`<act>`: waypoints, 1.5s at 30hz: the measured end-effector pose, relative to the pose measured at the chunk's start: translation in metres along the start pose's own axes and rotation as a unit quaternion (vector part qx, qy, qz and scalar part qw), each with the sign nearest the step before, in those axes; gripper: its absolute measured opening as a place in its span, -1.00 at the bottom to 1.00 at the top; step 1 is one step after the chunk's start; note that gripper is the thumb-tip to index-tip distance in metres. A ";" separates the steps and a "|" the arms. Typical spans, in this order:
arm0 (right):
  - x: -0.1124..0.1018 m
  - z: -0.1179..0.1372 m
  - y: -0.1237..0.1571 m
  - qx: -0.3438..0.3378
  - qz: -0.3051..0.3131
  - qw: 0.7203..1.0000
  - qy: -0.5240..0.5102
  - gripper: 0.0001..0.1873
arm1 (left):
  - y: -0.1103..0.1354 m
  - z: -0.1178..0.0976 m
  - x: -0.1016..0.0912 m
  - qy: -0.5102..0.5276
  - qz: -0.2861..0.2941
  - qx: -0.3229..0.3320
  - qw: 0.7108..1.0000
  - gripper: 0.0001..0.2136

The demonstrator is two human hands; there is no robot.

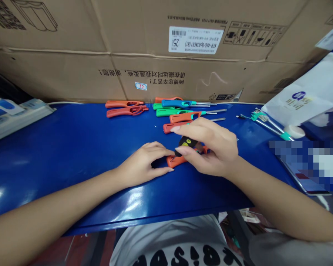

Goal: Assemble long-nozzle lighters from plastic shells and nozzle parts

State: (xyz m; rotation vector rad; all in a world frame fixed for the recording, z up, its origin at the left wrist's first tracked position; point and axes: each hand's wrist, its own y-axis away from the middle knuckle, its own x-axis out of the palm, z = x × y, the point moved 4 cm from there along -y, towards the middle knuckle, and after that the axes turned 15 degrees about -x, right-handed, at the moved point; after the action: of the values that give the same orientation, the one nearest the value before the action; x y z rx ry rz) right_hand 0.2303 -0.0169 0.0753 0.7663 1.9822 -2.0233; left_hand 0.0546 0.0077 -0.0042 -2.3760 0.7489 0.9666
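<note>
An orange long-nosed lighter (180, 160) lies on the blue table, partly covered by my hands. My left hand (144, 162) grips its butt end between fingers and thumb. My right hand (213, 147) is closed around a stubby black handle with yellow spots (186, 142), which looks like a screwdriver. Its thin tip points down at the lighter body near my left fingertips. Just beyond my right hand lie more lighters: a red one (168, 128), an orange one (180, 118), a green one (169, 112) and a blue one (174, 103), with metal nozzles toward the right.
Two lighter bodies without visible nozzles, orange (119, 104) and red (119, 112), lie left of the group. A large cardboard box (144, 66) walls off the back. A power strip (22, 118) sits left; metal nozzle parts (269, 123), a white bag (302, 92) and a blurred-out device (296, 170) are right.
</note>
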 end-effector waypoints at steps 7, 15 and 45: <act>0.005 -0.005 0.002 0.077 0.059 0.989 -0.109 -0.63 | 0.001 0.001 0.001 0.001 0.005 0.000 1.000 -0.76; 0.004 -0.005 0.004 0.030 0.103 0.991 -0.082 -0.55 | 0.001 -0.001 0.000 0.000 -0.004 0.004 1.000 -0.77; -0.001 -0.001 -0.004 0.049 0.048 0.996 -0.054 -0.75 | 0.000 0.001 0.001 -0.002 0.005 -0.007 1.000 -0.78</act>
State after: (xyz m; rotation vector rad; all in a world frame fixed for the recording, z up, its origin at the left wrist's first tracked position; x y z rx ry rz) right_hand 0.2296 -0.0154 0.0795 0.7415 1.7639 -2.0731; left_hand 0.0548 0.0080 -0.0052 -2.3833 0.7547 0.9835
